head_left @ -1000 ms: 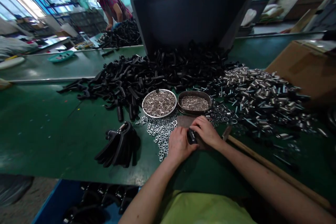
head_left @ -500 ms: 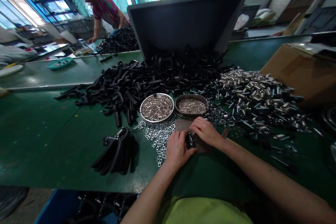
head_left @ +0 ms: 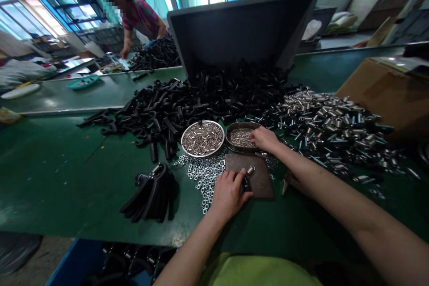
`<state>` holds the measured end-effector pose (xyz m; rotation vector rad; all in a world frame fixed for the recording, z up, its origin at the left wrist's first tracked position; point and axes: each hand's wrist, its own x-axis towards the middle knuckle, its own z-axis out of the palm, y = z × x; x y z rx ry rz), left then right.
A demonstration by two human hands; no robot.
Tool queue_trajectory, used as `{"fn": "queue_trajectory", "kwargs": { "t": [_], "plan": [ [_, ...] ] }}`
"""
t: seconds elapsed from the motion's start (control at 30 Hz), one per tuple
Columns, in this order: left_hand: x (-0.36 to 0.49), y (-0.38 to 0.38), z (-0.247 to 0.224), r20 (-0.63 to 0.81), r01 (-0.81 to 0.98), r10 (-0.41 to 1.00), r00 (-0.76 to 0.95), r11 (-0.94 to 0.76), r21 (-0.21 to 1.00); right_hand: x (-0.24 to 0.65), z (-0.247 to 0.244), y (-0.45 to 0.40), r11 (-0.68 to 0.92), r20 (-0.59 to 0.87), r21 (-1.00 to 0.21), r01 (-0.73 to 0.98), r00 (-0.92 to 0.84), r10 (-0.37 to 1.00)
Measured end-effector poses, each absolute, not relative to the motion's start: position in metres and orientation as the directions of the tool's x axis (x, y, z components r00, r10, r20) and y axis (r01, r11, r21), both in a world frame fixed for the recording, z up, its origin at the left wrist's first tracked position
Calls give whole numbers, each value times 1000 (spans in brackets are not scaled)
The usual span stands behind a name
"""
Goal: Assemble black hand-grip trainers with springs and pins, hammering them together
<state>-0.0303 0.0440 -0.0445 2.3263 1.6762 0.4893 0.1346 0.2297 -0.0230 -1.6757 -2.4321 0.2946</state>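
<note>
My left hand (head_left: 229, 192) is closed on a black part (head_left: 246, 184) with a metal spring (head_left: 250, 170) at its top, over a brown metal plate (head_left: 264, 181). My right hand (head_left: 264, 138) reaches over the right rim of an oval tin (head_left: 244, 148) of tiny metal pieces, its fingertips down at them; what they hold, if anything, is too small to see. Left of the tin stands a round dish (head_left: 203, 138) of small metal pins. Loose metal rings (head_left: 203, 178) lie beside my left hand.
Black parts (head_left: 157, 107) heap before a tilted grey bin (head_left: 241, 27). Springs and bolts (head_left: 331, 120) pile at right near a cardboard box (head_left: 385, 94). A black stack (head_left: 150, 194) stands left; a blue crate (head_left: 77, 263) sits below. Across the table, a person (head_left: 140, 15) leans over.
My right hand has moved from the black part up to the oval tin, uncovering the spring and more of the plate. My left hand stays on the part. The view has shifted slightly.
</note>
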Motion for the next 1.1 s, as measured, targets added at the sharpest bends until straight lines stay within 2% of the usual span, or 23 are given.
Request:
{"fn": "queue_trajectory", "kwargs": {
  "t": [0.17,0.27,0.33,0.4,0.43,0.5,0.6,0.73,0.87,0.93,1.03,1.1],
  "plan": [
    [-33,48,-48,143,827,936,321,-350,439,139,-15,213,333,125,-484,809,-313,941],
    [-34,50,-48,151,737,957,247,-287,612,144,-9,184,332,139,-632,700,-319,938],
    [-35,52,-45,92,566,993,79,-120,816,148,-8,158,268,105,-795,544,-312,944],
    [-36,52,-39,-77,222,995,-71,91,971,151,-10,132,145,33,-924,354,-304,952],
    [-36,51,-37,-185,14,979,-91,187,982,151,-12,121,94,6,-956,276,-305,952],
    [-36,50,-32,-375,-332,926,-50,339,880,148,-17,105,75,14,-979,192,-303,953],
    [-33,47,-27,-542,-579,839,53,468,668,140,-21,95,164,119,-976,142,-285,951],
    [-28,45,-24,-554,-678,815,169,504,535,135,-21,95,243,185,-956,166,-301,936],
    [-25,43,-24,-530,-673,824,201,509,536,134,-24,96,274,199,-937,216,-314,928],
    [-26,42,-25,-519,-641,830,206,515,569,135,-27,96,284,200,-927,246,-317,927],
    [-32,46,-27,-464,-547,869,171,476,689,139,-31,99,301,191,-901,311,-340,921],
    [-37,52,-27,-384,-427,907,174,421,801,143,-33,105,424,255,-810,405,-408,876]
  ]
}}
